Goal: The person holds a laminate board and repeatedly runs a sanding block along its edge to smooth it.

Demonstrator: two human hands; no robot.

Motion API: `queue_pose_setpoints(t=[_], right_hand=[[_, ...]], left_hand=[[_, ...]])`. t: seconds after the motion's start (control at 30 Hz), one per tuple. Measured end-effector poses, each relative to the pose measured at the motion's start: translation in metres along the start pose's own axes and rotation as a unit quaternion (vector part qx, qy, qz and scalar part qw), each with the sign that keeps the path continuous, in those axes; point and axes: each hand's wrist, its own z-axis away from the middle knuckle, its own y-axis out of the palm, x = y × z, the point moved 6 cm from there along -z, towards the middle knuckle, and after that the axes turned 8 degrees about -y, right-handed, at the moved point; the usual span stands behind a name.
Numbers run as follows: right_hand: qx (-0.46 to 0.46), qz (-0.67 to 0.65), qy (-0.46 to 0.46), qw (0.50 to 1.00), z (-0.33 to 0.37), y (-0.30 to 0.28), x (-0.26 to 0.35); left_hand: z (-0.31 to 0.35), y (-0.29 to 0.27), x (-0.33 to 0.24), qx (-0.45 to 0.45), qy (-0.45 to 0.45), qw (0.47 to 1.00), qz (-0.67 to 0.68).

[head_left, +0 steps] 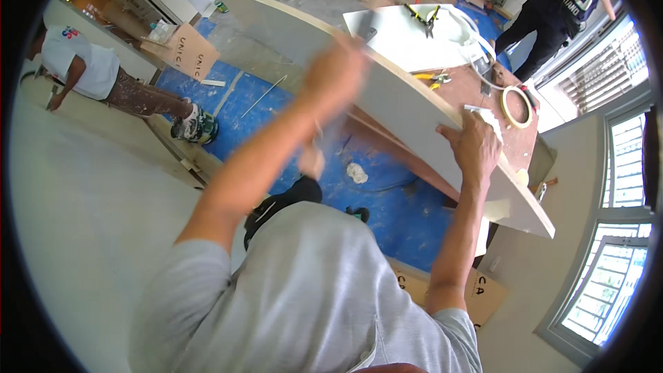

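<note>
A long grey panel (407,97) with a pale wooden edge stands on its side across the space before me. My left hand (335,72), smeared by motion, is closed round a tool (367,27) at the panel's edge; a dark, flat part shows, but its kind is too blurred to tell. Farther right along the same edge rests my right hand (476,148), its thumb against the grey face. Its fingers curl over the edge onto a crumpled white piece (492,123), perhaps cloth or paper, partly hidden by the hand.
Beyond the panel, a brown worktop (469,90) carries a white sheet (404,38), yellow-handled pliers (435,79), black-and-yellow cutters (429,21) and a tape roll (516,107). Blue sheeting (407,214) covers the floor. One person (83,62) stands left, another (563,0) far right.
</note>
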Motion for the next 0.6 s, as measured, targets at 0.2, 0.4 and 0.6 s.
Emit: queue_pose_setpoints(t=[0.2,0.4,0.6], right_hand=[[0.022,0.008,-0.010,1.000,0.005,-0.002,0.003],[0.028,-0.006,-0.023,0.999,0.007,0.000,0.013],[0.016,0.000,-0.010,1.000,0.011,0.001,0.004]], left_hand=[[0.020,0.020,-0.031,0.006,0.100,0.994,-0.039],[-0.036,-0.010,0.010,-0.054,0.043,0.992,-0.110],[0.042,0.027,-0.050,-0.015,0.135,0.989,-0.066]])
